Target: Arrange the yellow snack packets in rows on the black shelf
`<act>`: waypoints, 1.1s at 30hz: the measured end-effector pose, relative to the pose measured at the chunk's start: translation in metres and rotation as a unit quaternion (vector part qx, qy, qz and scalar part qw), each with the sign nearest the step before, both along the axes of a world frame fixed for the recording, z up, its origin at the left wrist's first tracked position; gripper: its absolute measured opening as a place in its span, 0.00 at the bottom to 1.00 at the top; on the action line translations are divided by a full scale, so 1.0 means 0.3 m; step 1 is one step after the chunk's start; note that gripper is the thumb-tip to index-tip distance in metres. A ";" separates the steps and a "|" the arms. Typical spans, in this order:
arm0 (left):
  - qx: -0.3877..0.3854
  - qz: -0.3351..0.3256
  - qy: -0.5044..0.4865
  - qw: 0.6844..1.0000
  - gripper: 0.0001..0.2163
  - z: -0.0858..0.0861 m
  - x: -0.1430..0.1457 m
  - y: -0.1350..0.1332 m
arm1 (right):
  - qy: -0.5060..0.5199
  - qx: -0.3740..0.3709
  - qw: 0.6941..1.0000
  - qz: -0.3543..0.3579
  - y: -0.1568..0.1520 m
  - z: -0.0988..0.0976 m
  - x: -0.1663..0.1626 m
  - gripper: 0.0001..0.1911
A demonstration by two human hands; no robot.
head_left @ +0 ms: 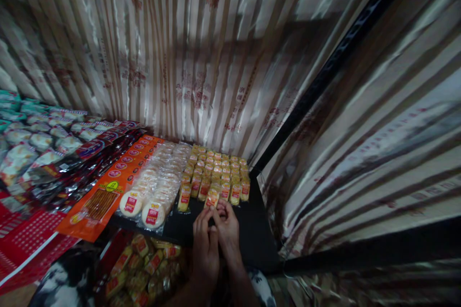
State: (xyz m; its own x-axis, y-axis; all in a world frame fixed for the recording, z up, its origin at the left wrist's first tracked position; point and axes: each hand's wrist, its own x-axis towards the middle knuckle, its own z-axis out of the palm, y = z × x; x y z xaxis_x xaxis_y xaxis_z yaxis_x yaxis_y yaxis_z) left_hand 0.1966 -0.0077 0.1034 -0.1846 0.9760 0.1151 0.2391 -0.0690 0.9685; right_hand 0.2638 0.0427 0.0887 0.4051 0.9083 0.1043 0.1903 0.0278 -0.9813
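Observation:
Both hands meet at the front of a block of small yellow snack packets lined up in rows on a black shelf. Between the fingertips of my left hand and my right hand is one wrapped snack packet with a red and white label. Its lower end is pinched by both hands, while its upper end leans by the front row. The fingers of each hand are closed together, and some fingertips hide each other.
Left of the packets lie rows of round white crackers in clear wrap, an orange snack bag, dark shiny bags and white-green bags. Below, a bin holds loose yellow packets. A red basket stands at left; a black post rises at right.

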 end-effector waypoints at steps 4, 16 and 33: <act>-0.062 -0.080 -0.018 0.995 0.20 0.062 0.094 -0.006 | -0.001 -0.001 0.999 -0.051 -0.025 0.008 0.155 0.20; -0.123 -0.182 0.011 0.976 0.22 0.097 0.300 0.104 | -0.179 -0.053 0.975 -0.117 0.054 -0.023 0.413 0.22; -0.111 -0.171 0.025 0.979 0.22 0.032 0.339 0.175 | -0.136 -0.072 0.985 -0.083 0.078 -0.073 0.402 0.23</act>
State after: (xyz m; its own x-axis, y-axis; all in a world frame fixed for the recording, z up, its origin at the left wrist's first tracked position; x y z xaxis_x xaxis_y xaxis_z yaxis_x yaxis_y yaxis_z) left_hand 0.2982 0.0448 0.1129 0.1576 0.9817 -0.1066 0.2871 0.0577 0.9562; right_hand 0.3844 0.0662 0.0668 0.5246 0.8450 0.1037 0.4360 -0.1620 -0.8853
